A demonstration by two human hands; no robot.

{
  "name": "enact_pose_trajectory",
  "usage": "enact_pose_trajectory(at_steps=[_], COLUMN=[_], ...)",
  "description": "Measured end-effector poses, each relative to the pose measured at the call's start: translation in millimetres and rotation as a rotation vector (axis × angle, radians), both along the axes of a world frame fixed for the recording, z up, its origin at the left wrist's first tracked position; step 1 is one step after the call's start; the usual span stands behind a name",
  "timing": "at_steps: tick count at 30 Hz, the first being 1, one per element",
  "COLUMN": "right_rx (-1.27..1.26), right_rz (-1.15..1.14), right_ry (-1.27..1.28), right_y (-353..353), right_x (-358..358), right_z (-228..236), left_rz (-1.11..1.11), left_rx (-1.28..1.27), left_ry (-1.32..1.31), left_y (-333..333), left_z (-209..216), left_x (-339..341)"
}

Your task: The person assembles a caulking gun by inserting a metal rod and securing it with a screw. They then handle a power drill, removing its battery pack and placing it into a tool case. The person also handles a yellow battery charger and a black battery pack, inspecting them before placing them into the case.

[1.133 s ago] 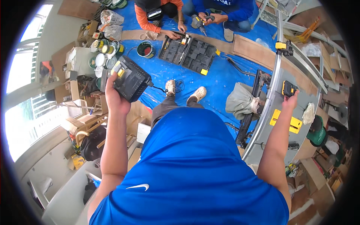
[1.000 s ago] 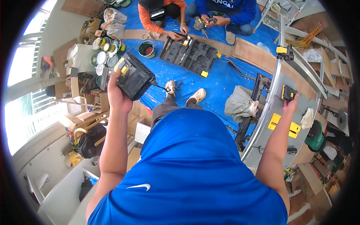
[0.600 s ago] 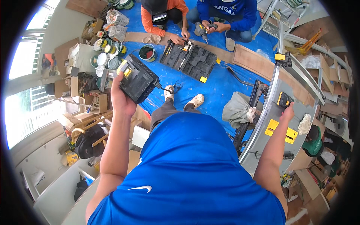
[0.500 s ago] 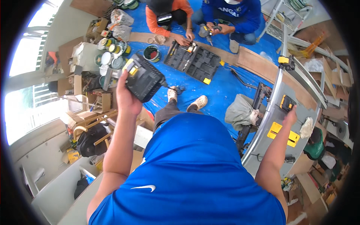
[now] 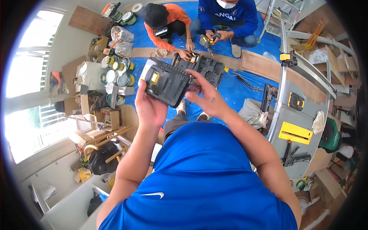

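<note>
A black battery charger [image 5: 168, 82] with a yellow part on its face is held up in front of me, tilted. My left hand [image 5: 151, 107] is closed round its left and lower side. At its right end is my right hand [image 5: 207, 94], with thumb and fingers curved about that edge; part of these fingers is hidden. On the grey work table to the right lies a black and yellow battery pack [image 5: 296, 101], apart from both hands.
A yellow slotted plate [image 5: 295, 133] and a black clamp [image 5: 295, 155] lie on the grey table [image 5: 278, 119]. Ahead, two people crouch on blue sheeting [image 5: 226, 92] by an open tool case [image 5: 209, 69]; one holds a drill [image 5: 207, 43]. Paint cans [image 5: 124, 79] stand left.
My right hand has left the battery pack on the grey table and come to the charger's right end. The charger has moved to the right in my left hand.
</note>
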State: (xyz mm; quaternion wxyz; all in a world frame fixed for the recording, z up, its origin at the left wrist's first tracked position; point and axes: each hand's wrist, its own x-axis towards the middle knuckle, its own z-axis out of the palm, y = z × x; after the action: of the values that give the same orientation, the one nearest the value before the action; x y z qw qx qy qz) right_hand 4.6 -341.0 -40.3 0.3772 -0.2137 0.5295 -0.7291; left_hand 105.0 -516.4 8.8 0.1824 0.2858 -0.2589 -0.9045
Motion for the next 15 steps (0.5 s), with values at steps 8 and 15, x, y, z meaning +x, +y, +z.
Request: enact_pose_trajectory(at_steps=[8,15], right_rx=[0.016,-0.101], right_rz=[0.313,0.544], right_ry=[0.048,0.629], right_y=[8,-34], right_x=[-53,-33], right_z=[61,143], left_rz=[-0.28,-1.107], left_rx=[0.099,-0.276], left_ry=[0.06,0.183], left_y=[-17,-74], left_z=[7,29], left_x=[66,37])
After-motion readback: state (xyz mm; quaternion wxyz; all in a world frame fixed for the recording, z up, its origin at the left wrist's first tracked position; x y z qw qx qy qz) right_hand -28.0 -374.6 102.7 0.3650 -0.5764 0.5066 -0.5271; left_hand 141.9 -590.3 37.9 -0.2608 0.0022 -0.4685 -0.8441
